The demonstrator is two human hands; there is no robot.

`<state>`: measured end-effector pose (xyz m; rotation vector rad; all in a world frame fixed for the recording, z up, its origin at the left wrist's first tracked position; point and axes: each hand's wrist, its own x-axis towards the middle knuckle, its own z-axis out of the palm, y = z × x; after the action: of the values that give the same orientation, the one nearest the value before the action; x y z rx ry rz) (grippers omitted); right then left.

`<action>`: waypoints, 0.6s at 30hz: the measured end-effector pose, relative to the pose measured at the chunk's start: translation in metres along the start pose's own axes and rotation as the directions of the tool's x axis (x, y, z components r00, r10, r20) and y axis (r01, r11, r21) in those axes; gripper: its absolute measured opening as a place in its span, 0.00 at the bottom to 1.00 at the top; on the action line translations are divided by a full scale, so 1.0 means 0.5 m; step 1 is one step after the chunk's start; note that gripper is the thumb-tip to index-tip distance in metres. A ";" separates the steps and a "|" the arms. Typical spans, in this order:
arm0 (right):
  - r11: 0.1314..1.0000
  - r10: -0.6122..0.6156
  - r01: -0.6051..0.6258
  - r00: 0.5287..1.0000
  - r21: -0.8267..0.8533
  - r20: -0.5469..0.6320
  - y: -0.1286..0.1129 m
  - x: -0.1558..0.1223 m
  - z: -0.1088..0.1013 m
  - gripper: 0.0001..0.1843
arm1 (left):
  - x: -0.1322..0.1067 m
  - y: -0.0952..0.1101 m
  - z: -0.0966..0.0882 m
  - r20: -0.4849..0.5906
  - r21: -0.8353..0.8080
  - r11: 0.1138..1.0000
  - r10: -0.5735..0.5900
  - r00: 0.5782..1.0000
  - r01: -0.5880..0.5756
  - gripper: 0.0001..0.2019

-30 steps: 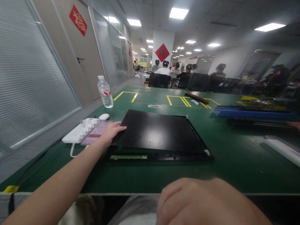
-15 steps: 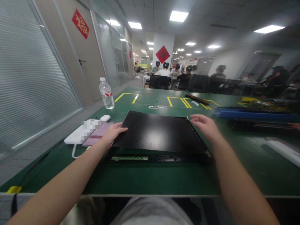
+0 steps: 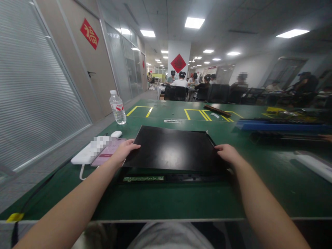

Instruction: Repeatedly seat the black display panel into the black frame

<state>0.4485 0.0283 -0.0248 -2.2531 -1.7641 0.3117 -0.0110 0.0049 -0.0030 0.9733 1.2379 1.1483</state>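
Two bare hands flank a flat, glossy black panel point(image 3: 171, 148), which sits askew over a dark frame point(image 3: 190, 178) between them. The left hand point(image 3: 125, 151) clasps the panel's left edge, thumb on top; the right hand point(image 3: 229, 154) pinches its right edge, perhaps catching the frame's rim too. Nearer the body than both hands, a green circuit strip point(image 3: 143, 178) lies exposed. The panel looks thin, light and stiff, probably slick and easily cracked, so best held by opposite edges, without pressing mid-face

Grn table point(image 3: 168, 204), yellow tape point(image 3: 141, 107) lines, upright water btl point(image 3: 118, 112), phone point(image 3: 107, 156), blk frame point(image 3: 192, 178)
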 end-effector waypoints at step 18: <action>0.997 -0.004 0.006 1.000 0.074 -0.029 0.019 0.013 0.024 0.20 | -0.023 0.023 0.030 -0.125 0.042 0.999 0.018 0.992 -0.013 0.16</action>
<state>0.4548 0.0336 -0.0391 -2.1906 -1.7151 0.3355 0.0031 -0.0036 0.0119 0.9539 1.3613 1.2157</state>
